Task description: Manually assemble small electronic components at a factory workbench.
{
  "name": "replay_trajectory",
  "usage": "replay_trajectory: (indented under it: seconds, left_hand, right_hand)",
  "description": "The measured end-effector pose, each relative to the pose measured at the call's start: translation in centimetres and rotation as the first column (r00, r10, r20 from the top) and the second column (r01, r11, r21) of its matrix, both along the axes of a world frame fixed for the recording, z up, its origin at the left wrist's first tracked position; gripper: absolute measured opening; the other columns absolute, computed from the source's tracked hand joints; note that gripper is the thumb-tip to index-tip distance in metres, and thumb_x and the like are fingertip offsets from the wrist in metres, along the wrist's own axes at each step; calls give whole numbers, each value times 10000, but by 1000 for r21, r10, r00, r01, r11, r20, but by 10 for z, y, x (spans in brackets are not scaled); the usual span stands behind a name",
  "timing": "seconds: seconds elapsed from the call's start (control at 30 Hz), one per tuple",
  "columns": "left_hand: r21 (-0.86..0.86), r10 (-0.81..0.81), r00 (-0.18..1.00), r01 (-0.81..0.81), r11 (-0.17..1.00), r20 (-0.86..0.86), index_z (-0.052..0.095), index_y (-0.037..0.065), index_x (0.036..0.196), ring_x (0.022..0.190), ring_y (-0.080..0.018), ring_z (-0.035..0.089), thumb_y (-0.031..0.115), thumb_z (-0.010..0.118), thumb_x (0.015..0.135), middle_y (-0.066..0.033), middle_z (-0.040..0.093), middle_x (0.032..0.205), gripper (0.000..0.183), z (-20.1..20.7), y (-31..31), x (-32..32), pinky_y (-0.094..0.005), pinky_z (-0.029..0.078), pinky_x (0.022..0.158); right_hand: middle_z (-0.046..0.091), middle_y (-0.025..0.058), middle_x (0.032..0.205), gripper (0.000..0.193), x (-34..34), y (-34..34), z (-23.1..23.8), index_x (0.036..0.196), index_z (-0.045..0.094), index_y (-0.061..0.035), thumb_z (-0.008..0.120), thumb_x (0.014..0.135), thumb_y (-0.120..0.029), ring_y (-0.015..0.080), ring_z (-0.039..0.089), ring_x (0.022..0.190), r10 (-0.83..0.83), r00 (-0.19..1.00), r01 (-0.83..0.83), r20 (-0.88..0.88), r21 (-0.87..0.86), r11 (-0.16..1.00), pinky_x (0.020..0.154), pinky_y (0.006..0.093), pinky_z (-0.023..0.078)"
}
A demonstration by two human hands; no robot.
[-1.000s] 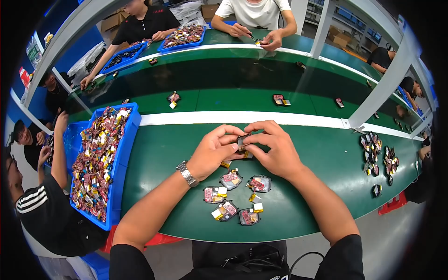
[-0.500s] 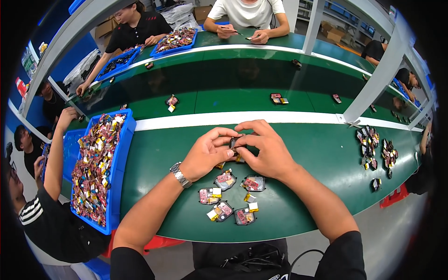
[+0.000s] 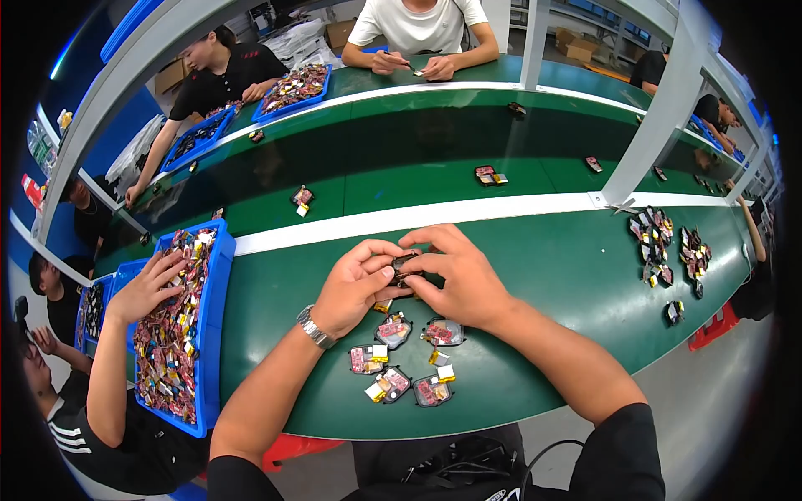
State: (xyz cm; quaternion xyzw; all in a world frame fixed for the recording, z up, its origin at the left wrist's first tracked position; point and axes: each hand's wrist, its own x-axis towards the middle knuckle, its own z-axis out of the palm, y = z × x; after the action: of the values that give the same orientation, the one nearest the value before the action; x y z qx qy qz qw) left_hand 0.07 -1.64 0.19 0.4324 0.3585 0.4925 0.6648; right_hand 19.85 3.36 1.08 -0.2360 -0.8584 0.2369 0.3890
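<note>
In front of me, over the green table (image 3: 501, 392), my left hand (image 3: 351, 288) and my right hand (image 3: 459, 275) hold one small black casing (image 3: 403, 267) between their fingertips. My fingers cover much of it. A yellow battery-like piece (image 3: 383, 306) shows just below them. Nearer to me lie several rounded black-rimmed casings with pink circuit boards, among them an upper left casing (image 3: 393, 331), an upper right casing (image 3: 443, 332) and a lower right casing (image 3: 433, 391). Some have small yellow-and-white packs beside or on them.
Left of me stands a blue bin (image 3: 219, 334) heaped with small circuit parts, a co-worker's hand (image 3: 150, 288) over it. Dark assemblies (image 3: 652, 242) are piled at the right. Beyond a white rail (image 3: 518, 209), a dark green belt (image 3: 401, 184) carries scattered parts. Grey posts (image 3: 652, 125) rise there.
The co-worker's hand at the left has come back from the belt side to above the blue bin. My view has shifted slightly; both my hands still grip the black casing.
</note>
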Motion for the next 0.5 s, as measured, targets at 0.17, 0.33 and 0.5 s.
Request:
replay_trajectory:
  seconds: [0.17, 0.33, 0.5]
  left_hand:
    - [10, 16, 1000, -16, 1000, 17, 481, 20, 1211, 1143, -222, 600, 54, 485, 983, -170, 565, 1280, 231, -1, 0, -1, -388, 546, 952]
    - [7, 15, 999, -16, 1000, 45, 488, 26, 1186, 1097, -220, 626, 86, 513, 984, -148, 621, 1165, 212, -3, 1, -1, -374, 565, 923]
    - [6, 30, 999, -30, 1000, 42, 487, 23, 1185, 1089, -213, 629, 86, 527, 980, -138, 627, 1147, 218, -5, 1, -1, -375, 563, 925]
  right_hand:
    - [620, 83, 1115, 98, -6, -5, -3, 869, 719, -31, 679, 783, -57, 264, 561, 1077, -36, 997, 31, -74, -64, 997, 878, 363, 498]
    - [622, 85, 1125, 111, -5, -5, -4, 897, 725, -43, 676, 800, -66, 276, 558, 1093, -35, 993, 17, -109, -159, 987, 939, 377, 465]
    - [619, 86, 1143, 126, -6, -6, -7, 920, 732, -63, 680, 807, -80, 283, 549, 1120, -49, 993, 22, -106, -242, 970, 950, 377, 461]
